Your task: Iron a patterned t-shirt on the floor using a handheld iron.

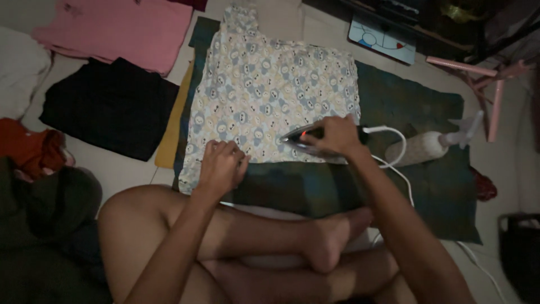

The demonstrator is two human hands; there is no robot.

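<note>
Here the right hand (336, 135) grips the handle of an electric iron (306, 141) at the lower edge of a patterned shirt (270, 95) spread on a dark green cloth (416, 169) on the floor. The left hand (220, 166), curled, presses the shirt's hem. Dim light obscures the iron's soleplate, and the hand hides its handle.

A pale cotton garment printed with small blue and yellow cartoon figures (264, 90) is spread flat on a dark green cloth, its lower hem towards the person and a narrower part extended at the far end. Its lower left corner is slightly rumpled. A silver electric iron with a dark handle (306, 139) is set soleplate-down on the garment's lower right edge, tip pointed left. A small red indicator light is lit on its body. A white cord is led from its rear.
</note>
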